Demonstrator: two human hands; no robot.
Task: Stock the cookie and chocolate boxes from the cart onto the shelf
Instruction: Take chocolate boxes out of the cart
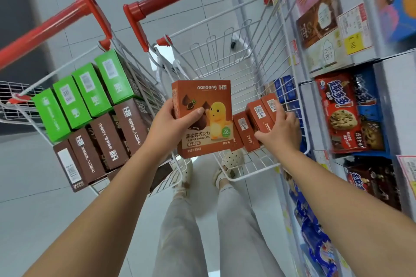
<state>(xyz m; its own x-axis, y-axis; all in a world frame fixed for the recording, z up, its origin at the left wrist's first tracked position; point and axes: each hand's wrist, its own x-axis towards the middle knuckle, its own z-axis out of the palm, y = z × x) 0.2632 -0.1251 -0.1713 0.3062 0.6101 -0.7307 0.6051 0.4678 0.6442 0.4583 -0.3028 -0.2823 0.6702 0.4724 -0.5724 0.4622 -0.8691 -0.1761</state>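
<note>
**Two boxes in hand, lifting from the cart**

In the head view, the left hand (172,122) holds a truffle chocolate box (202,101) upright above the cart (225,56), thumb across its front. The right hand (280,134) reaches into the cart, its fingers curled round an orange box (258,114) in the short row still standing there. A second cart (20,94) to the left carries green boxes (85,90) stacked on brown boxes (108,139).

The step appears to be the pick-up. The next move likely calls for lifting the gripped box clear of its neighbours, then turning right to the shelf (387,78) and finding a gap among the cookie packs (340,112).
</note>
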